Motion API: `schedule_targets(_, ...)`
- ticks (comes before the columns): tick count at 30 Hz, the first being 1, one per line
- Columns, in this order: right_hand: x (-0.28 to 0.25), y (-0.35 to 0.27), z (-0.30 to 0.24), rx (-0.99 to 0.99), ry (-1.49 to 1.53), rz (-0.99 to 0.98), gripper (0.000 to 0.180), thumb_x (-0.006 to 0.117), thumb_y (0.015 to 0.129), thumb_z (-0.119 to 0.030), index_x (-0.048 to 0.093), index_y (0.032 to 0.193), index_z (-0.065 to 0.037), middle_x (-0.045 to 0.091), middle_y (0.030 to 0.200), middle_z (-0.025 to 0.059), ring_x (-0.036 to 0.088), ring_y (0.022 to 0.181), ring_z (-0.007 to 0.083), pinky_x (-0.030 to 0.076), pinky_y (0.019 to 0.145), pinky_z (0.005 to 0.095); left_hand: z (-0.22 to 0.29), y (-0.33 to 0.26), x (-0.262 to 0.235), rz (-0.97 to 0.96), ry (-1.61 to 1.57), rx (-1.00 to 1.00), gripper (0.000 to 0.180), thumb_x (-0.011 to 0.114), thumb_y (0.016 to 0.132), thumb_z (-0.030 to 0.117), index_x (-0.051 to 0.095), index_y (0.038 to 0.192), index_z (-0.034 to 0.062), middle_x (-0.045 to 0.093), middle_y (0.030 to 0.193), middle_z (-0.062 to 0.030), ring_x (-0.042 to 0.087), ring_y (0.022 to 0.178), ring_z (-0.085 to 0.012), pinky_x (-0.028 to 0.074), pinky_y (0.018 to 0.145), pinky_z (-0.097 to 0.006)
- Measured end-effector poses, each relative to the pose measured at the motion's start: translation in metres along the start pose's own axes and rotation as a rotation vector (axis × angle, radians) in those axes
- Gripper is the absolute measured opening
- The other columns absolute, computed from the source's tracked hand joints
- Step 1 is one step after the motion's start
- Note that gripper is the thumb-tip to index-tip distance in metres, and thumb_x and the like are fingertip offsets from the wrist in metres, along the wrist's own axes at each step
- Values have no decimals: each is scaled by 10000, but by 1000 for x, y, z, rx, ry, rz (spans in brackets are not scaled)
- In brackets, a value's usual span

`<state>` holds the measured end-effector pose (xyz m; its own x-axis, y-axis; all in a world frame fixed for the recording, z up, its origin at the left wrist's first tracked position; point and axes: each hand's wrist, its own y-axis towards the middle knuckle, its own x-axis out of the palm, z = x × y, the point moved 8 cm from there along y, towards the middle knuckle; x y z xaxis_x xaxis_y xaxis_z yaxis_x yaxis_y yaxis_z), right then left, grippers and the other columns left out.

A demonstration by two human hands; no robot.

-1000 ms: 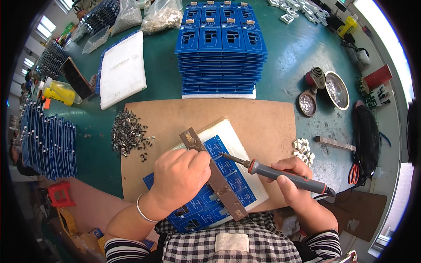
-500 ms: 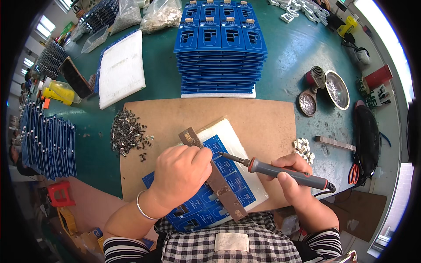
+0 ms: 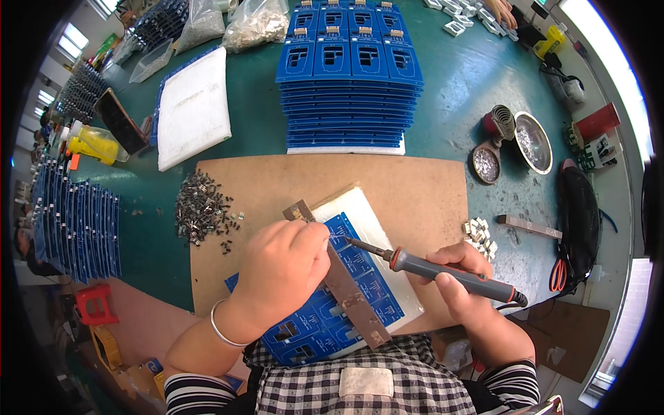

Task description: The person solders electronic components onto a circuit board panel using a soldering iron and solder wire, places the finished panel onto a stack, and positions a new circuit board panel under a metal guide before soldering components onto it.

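My right hand [image 3: 462,282] grips a grey soldering iron [image 3: 415,265], its tip lowered to the upper part of a blue circuit board panel [image 3: 379,294]. My left hand [image 3: 282,261] is closed in a pinch just left of the tip. A thin, pale strand of solder wire [image 3: 336,236] runs from its fingertips toward the iron. Across the panel lies a flat brown bar [image 3: 354,303], partly under my left hand. The panel rests slanted on a white foam pad [image 3: 398,273]; my left hand and forearm hide part of it.
A brown board [image 3: 415,187] covers the near tabletop. Small black components [image 3: 200,207] lie heaped on it at left, white connectors [image 3: 479,235] at right. Behind stands a tall stack of blue panels [image 3: 349,104]. Scissors [image 3: 557,274] and a metal bowl [image 3: 532,142] are at right.
My left hand has drawn slightly left, away from the iron's tip, and the thin wire now shows between them. Another person's hand has appeared at the far right among white parts.
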<state>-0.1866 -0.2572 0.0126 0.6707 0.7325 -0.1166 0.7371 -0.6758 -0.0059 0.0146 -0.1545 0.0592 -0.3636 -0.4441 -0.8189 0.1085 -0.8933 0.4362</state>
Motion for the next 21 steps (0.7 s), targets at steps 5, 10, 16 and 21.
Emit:
schedule_targets(5,-4,0,-2,-30,-38,-22,287,669,925,-237,579,1013,20,697,858,149,690,782,187,549,731,322,-17,-15,-7,-92,-376,-286,150,688,817,-29,653,944,42,572,752,-83,592,638,-240,474,570,-340)
schedule_targets(10,-13,-15,-12,-106,80,65,261,673,911,-227,606,1011,4,712,833,138,695,763,183,538,681,304,-8,-20,-11,-52,-306,-240,186,728,800,-37,688,961,48,574,805,-73,584,644,-211,468,561,-314)
schedule_targets(16,-21,-34,-11,-119,0,94,303,679,900,-260,606,1025,6,713,844,134,676,726,175,513,646,284,8,-20,-3,-28,-260,-156,181,745,764,-60,648,882,37,586,809,-81,595,649,-201,472,541,-313)
schedule_targets(21,-19,-37,-3,-95,-13,92,302,687,896,-256,617,1027,7,720,836,109,674,713,157,510,627,275,18,-21,1,-44,-232,-95,200,736,731,-67,632,870,33,583,791,-91,586,623,-232,476,534,-321)
